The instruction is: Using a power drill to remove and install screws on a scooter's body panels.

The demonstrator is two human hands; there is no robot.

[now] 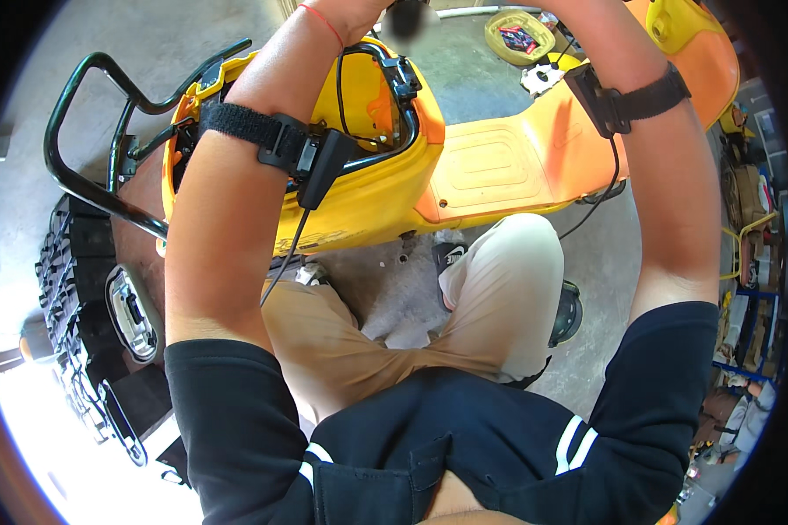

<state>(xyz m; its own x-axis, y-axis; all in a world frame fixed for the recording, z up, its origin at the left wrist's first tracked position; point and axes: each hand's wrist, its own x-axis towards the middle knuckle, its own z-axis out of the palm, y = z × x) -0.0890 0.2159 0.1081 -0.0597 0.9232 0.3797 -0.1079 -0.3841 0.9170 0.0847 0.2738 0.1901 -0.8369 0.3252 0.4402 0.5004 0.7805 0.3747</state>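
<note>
Both my arms reach up past the top edge of the head view, over a yellow and orange scooter (486, 166). Only the base of my left hand (359, 16) shows, above a thin red string on the wrist; its fingers are cut off. Beside it is a blurred dark round thing (407, 21), and I cannot tell if the hand touches it. My right hand lies beyond the frame, with just the forearm (661, 166) in view. Below my left wrist, the scooter's yellow rear body (359, 214) has its top uncovered, showing a black tube frame and cables inside.
A black tubular rail (54, 131) sticks out at the scooter's left end. A yellowish basin (492, 35) with something in it stands on the floor beyond. Black ribbed parts (66, 271) lie at left. Shelves with mixed items (753, 297) line the right. Black straps with cabled devices circle both forearms.
</note>
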